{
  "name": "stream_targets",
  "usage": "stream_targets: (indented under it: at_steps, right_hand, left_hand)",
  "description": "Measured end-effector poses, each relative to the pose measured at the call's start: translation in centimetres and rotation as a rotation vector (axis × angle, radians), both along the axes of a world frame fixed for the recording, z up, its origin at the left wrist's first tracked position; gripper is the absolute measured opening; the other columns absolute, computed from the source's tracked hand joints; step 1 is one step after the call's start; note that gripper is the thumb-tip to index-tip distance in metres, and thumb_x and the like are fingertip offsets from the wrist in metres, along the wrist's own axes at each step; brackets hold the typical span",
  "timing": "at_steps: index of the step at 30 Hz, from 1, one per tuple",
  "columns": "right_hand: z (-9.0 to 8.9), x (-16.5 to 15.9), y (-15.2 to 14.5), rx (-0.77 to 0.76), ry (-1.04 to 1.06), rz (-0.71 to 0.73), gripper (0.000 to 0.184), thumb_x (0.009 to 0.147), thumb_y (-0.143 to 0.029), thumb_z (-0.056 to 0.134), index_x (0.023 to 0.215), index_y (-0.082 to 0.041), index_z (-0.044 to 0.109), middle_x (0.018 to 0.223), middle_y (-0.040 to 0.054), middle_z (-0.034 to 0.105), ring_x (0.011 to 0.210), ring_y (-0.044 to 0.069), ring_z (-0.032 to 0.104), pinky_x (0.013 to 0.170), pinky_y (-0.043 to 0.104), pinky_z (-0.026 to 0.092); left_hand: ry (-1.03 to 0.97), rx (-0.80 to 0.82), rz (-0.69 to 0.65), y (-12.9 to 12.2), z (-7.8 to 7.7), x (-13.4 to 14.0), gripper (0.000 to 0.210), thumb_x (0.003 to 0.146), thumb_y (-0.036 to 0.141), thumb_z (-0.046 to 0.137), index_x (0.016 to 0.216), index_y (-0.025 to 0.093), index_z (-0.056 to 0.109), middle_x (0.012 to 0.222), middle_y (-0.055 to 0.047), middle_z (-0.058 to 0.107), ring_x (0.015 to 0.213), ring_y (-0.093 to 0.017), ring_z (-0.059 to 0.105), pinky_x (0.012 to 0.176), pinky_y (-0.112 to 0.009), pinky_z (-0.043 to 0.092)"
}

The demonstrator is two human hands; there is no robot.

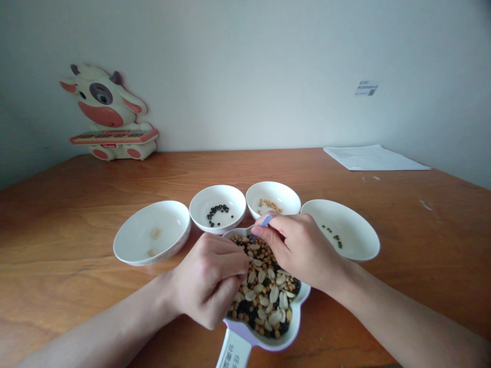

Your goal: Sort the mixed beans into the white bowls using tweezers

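A white and purple scalloped dish point(303, 301) holds mixed black beans, yellow soybeans and pale peanut halves point(273, 295). My right hand point(303, 245) is closed over the far right side of it, pinching a small purple plastic tool point(266, 220) between thumb and fingers. The tool's lower end reaches the beans; its exact kind is unclear. Over the dish's left side, my left hand point(215, 278) is curled into a closed fist. Its fingertips are turned away, so anything inside them is hidden. A labelled handle point(235, 350) extends from the dish toward me.
Behind the dish stand white bowls: one with pale pieces point(132, 232), one with black beans point(195, 204), one with soybeans point(289, 197) and one with small dark beans point(356, 232). A cow toy keyboard point(115, 138) and papers point(374, 157) are near the wall.
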State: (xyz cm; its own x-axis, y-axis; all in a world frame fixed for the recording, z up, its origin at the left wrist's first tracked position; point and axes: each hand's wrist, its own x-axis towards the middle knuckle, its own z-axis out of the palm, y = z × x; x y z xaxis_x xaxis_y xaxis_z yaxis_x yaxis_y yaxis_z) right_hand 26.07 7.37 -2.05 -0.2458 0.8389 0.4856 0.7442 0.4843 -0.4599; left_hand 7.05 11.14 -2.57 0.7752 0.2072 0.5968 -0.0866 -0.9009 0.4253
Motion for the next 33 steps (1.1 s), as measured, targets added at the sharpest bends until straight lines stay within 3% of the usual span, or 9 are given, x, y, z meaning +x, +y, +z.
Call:
stream_targets:
  at_steps: [14,20,33]
  right_hand:
    - [-0.04,0.28,-0.11,0.057,0.023,-0.022,0.028,0.097,-0.027,0.051,0.074,-0.015,0.063,0.062,0.0019,0.066,0.055,0.012,0.06,0.055,0.025,0.038]
    - [0.19,0.23,0.0,0.019,-0.016,-0.025,0.032,0.095,-0.026,0.052,0.065,-0.016,0.056,0.057,0.0001,0.059,0.05,0.01,0.051,0.052,0.025,0.034]
    - [0.03,0.22,-0.06,0.047,0.004,-0.01,0.029,0.096,-0.025,0.052,0.07,-0.015,0.06,0.061,0.0012,0.064,0.055,0.012,0.058,0.056,0.025,0.037]
  left_hand:
    - [0.006,0.007,0.006,-0.06,0.12,-0.02,0.021,0.077,0.008,0.033,0.061,0.021,0.037,0.049,0.001,0.044,0.045,-0.013,0.035,0.046,-0.029,0.029]
    - [0.005,0.013,0.005,-0.04,0.06,-0.06,0.022,0.078,0.008,0.033,0.061,0.021,0.036,0.049,0.001,0.044,0.045,-0.014,0.035,0.046,-0.029,0.028]
    - [0.01,0.016,0.009,0.01,0.11,-0.01,0.022,0.078,0.009,0.033,0.06,0.021,0.037,0.049,0.001,0.044,0.045,-0.013,0.035,0.046,-0.03,0.028]
